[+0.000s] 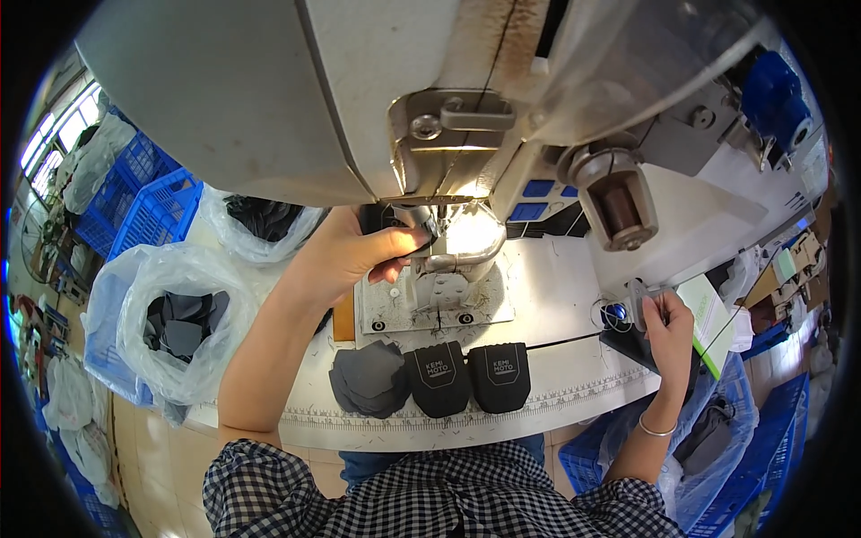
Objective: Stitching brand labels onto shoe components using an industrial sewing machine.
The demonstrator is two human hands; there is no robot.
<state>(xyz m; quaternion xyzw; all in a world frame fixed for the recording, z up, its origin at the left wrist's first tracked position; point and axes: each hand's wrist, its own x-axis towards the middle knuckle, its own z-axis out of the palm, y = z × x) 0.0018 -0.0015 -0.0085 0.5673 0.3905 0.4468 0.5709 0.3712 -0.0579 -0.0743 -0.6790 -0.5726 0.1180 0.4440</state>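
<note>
My left hand (348, 251) is under the head of a sewing machine (224, 99), beside the lit needle area. Its thumb and fingers pinch a dark fabric piece (433, 240), mostly hidden by the hand and the presser foot. Off to the right, my right hand (669, 330) is closed on a small flat grey piece (638, 305) whose kind I cannot make out. Near the table's front edge lie a loose pile of dark grey fabric pieces (368, 380) and two black rounded pieces with light print, one left (437, 380) and one right (499, 378).
Left of the machine stand plastic bags, one with grey pieces (184, 325) and one with black pieces (262, 217). A blue crate (157, 215) is behind them. A brown thread spool (619, 202) hangs at right. A lined bin (708, 439) with dark pieces sits below my right arm.
</note>
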